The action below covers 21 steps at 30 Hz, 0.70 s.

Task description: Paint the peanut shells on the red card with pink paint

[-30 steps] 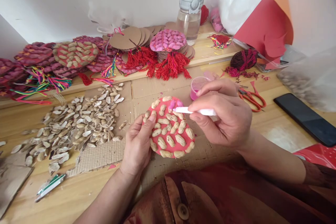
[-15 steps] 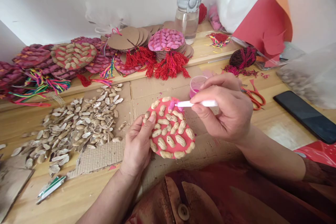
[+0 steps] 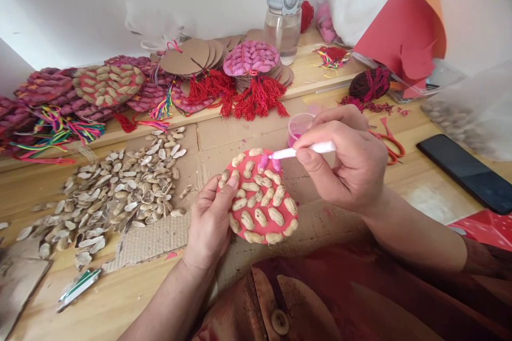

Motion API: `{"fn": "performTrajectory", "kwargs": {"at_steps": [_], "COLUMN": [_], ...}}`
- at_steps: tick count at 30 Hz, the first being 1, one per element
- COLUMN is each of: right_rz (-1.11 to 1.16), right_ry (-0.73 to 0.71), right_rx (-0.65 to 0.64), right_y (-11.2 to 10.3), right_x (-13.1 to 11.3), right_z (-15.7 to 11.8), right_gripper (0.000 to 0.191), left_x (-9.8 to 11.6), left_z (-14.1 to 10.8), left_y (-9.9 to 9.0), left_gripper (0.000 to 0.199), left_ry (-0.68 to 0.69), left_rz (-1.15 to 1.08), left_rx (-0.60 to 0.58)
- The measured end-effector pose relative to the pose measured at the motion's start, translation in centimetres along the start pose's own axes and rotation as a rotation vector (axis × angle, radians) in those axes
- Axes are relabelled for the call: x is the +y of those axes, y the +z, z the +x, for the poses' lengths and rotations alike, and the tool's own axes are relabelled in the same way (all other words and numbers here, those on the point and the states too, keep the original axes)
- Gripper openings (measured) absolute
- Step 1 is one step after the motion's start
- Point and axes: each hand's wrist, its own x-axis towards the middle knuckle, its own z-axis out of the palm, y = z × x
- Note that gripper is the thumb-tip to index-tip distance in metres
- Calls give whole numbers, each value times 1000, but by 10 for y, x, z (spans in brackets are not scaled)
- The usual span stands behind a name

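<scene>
Between thumb and fingers, my left hand (image 3: 212, 218) grips the left edge of a red disc (image 3: 285, 203) covered with peanut shells. My right hand (image 3: 344, 162) pinches a white brush (image 3: 306, 151), its tip at the disc's upper right, by two shells painted pink (image 3: 263, 163). The other shells on the disc are plain tan. Just behind my right fingers stands a small clear cup (image 3: 298, 127) with pink paint, partly hidden by them.
Loose peanut shells (image 3: 132, 186) lie left on cardboard. Behind are decorated discs (image 3: 110, 85), cardboard circles (image 3: 186, 57), red tassels (image 3: 260, 98) and a water bottle (image 3: 283, 26). Orange-handled scissors (image 3: 394, 149), a black phone (image 3: 466, 173) and a yarn ball (image 3: 368, 85) lie right.
The brush tip has moved slightly right, off the first pink shell, showing more of it. My right hand has shifted a little with it; my left hand still holds the disc.
</scene>
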Motion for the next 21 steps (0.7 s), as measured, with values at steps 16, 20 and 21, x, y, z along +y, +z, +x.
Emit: {"fn": "performTrajectory", "kwargs": {"at_steps": [16, 20, 21], "right_rz": [-145, -106, -88], "right_ry": [-135, -113, -111], "right_rx": [-65, -107, -115], "right_y": [1, -1, -2], "right_x": [-12, -19, -20], "right_z": [-5, -6, -7], "right_gripper": [6, 6, 6], "left_x": [-7, -7, -7], "left_z": [2, 2, 3], "left_y": [-12, -10, -9], "left_gripper": [25, 23, 22], "left_ry": [100, 94, 95], "left_rz": [102, 88, 77], "left_rx": [-16, -10, -11]}}
